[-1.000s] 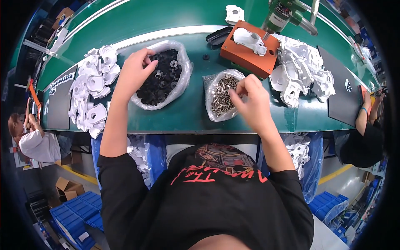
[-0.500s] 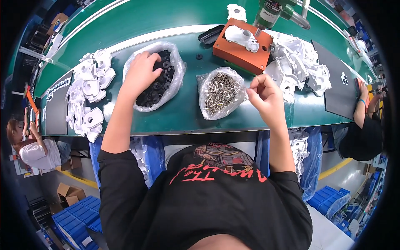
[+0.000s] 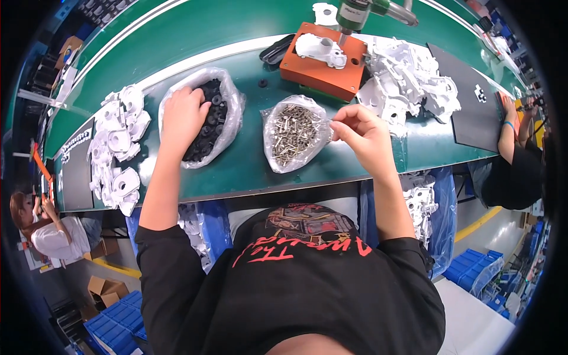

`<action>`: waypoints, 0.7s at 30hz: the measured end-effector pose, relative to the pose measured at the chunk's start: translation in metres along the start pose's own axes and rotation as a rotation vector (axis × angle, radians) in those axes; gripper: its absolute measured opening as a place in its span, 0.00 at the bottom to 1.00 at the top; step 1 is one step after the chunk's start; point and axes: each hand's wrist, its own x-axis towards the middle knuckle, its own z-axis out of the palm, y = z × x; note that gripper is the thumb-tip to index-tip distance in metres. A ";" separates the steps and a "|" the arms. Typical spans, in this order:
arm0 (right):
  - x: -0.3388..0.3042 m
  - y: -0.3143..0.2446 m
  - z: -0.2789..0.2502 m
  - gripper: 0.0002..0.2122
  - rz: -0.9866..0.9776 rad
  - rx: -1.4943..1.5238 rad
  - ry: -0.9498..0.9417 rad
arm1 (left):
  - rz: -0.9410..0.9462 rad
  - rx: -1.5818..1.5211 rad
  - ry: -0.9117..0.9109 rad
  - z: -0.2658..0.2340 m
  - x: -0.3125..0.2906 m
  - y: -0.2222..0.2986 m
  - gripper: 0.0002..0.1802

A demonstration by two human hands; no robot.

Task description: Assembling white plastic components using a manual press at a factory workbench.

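Note:
My left hand (image 3: 184, 115) reaches into a clear plastic bag (image 3: 234, 121) of small round black parts (image 3: 214, 118). Its thumb and forefinger are apart over the parts, and nothing shows between them. My right hand (image 3: 362, 133) is at the right rim of a second clear bag (image 3: 276, 163), filled with metal screws (image 3: 297, 131). Thumb and forefinger are pinched together there; a tiny glint shows at the tips, too small to make out. One loose black part (image 3: 262, 83) lies on the green table between the bags.
An orange fixture block (image 3: 319, 77) holds a white plastic housing (image 3: 319, 50) under a green power tool (image 3: 353, 16). White housings are heaped at left (image 3: 118, 139) and right (image 3: 408, 80). Blue bins (image 3: 441, 225) stand below the table edge. Other people work at both sides.
The view has shifted, so the table things sit further left. My left thumb and forefinger have come closer together over the black parts. My right pinch is now nearer the screw bag's rim.

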 end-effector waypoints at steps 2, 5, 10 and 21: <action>0.000 0.004 -0.003 0.04 -0.069 -0.021 0.039 | -0.001 -0.053 0.076 -0.001 0.002 -0.001 0.11; 0.003 0.010 -0.011 0.05 -0.168 -0.176 0.025 | -0.026 -0.058 0.062 -0.005 0.007 -0.004 0.09; -0.002 0.007 -0.009 0.04 -0.020 0.082 0.062 | -0.054 -0.220 0.070 -0.010 0.031 0.004 0.11; -0.019 0.013 -0.026 0.05 -0.014 0.102 0.095 | 0.214 -0.818 -0.169 0.001 0.177 0.100 0.16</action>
